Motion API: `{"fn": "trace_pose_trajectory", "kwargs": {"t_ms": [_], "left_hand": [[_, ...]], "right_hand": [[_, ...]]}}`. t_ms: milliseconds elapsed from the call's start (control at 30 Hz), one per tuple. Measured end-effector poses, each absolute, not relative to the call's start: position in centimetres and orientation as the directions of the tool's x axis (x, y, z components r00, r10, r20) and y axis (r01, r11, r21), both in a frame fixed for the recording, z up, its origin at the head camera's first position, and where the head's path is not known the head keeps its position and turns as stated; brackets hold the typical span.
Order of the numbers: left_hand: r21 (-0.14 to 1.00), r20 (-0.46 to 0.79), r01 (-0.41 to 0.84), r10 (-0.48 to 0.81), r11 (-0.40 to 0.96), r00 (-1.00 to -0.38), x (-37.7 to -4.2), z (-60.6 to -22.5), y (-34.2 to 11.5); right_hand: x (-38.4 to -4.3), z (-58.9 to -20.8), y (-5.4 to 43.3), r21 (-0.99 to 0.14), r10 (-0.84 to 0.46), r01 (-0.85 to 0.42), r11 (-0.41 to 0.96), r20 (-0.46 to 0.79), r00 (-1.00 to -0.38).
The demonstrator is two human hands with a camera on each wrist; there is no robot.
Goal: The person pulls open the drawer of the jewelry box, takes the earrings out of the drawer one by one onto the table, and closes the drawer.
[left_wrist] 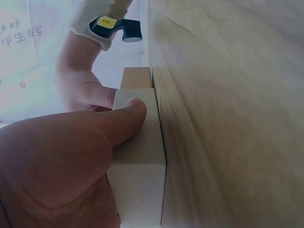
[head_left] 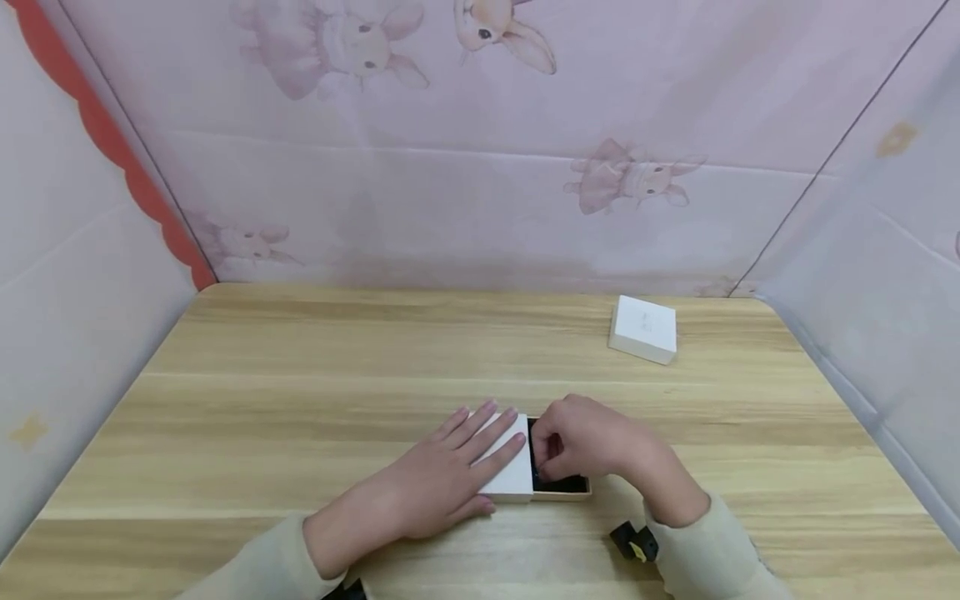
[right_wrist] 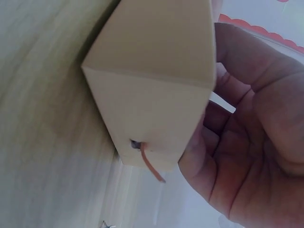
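A white box sleeve [head_left: 513, 477] lies on the table with a tan drawer [head_left: 564, 497] slid partway out of its right end. My left hand [head_left: 442, 479] rests flat over the sleeve, fingers straight and spread across its top. Its thumb [left_wrist: 130, 116] presses along the near side. The right hand [head_left: 588, 437] reaches into the drawer from above with curled fingers, over the black lining [head_left: 576, 484]. Its fingertips are hidden behind the drawer wall in the right wrist view; I cannot tell whether they pinch anything. A short orange-brown ribbon [right_wrist: 152, 164] sticks out of a hole in the drawer's end.
A smaller white box [head_left: 643, 327] stands at the back right of the wooden table [head_left: 300, 350]. Fabric walls with rabbit prints [head_left: 626, 179] enclose the back and sides. Black wrist cameras [head_left: 634, 542] are worn near both sleeves.
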State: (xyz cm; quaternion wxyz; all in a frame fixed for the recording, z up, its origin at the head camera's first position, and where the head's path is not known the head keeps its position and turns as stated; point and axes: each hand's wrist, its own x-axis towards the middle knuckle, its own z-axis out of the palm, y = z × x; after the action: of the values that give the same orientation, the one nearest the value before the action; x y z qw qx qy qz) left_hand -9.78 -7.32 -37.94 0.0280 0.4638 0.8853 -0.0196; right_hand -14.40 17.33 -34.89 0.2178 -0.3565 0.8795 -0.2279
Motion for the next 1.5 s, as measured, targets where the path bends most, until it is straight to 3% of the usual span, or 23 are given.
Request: {"fn": "trace_pose_trajectory", "kwargs": {"t_ms": [500, 1133, 1500], "left_hand": [[0.000, -0.060, 0.819, 0.818, 0.574, -0.573, -9.65, -37.92, -7.40], [0.000, -0.056, 0.820, 0.819, 0.572, -0.571, -9.52, -38.05, -7.40], [0.011, -0.041, 0.826, 0.825, 0.564, -0.563, -9.64, -38.08, -7.43]], "right_hand": [[-14.26, -34.89, 17.26, -0.518, -0.726, -0.547, 0.658, -0.244, -0.642], [-14.07, -34.55, 17.52, -0.586, -0.743, -0.515, 0.626, -0.245, -0.623], [-14.31, -34.06, 17.97, -0.598, -0.746, -0.534, 0.597, -0.169, -0.644]]}}
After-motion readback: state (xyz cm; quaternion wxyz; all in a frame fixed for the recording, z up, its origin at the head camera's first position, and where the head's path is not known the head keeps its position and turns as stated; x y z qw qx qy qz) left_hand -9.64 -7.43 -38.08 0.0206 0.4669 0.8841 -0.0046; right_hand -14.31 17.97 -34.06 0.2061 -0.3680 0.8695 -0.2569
